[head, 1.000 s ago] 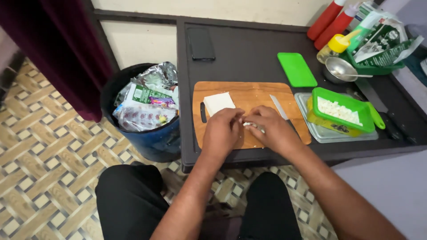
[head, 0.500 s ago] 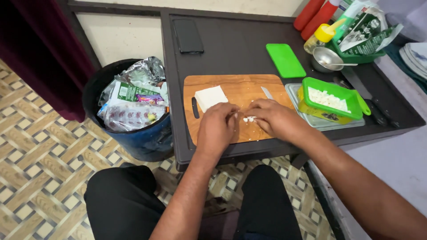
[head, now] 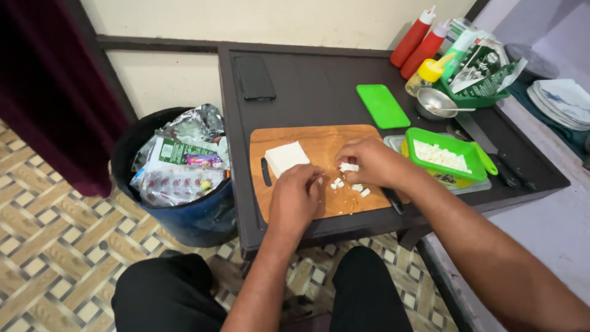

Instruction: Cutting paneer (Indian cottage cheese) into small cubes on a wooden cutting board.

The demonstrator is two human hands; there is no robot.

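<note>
A wooden cutting board lies on the dark table. On its left part sits a white block of soft cheese. Small white cubes are scattered near the board's middle. My left hand rests on the board just left of the cubes, fingers curled. My right hand pinches some white cubes above the loose ones. A green box holding more white cubes stands right of the board.
A green lid, a metal bowl with spoon, two red squeeze bottles, a yellow-capped bottle and a green basket of packets stand at the back right. A black phone lies far left. A full bin stands beside the table.
My hands have drawn apart; the white pieces that were between them now lie loose on the board, and my right hand lifts some toward the right.
</note>
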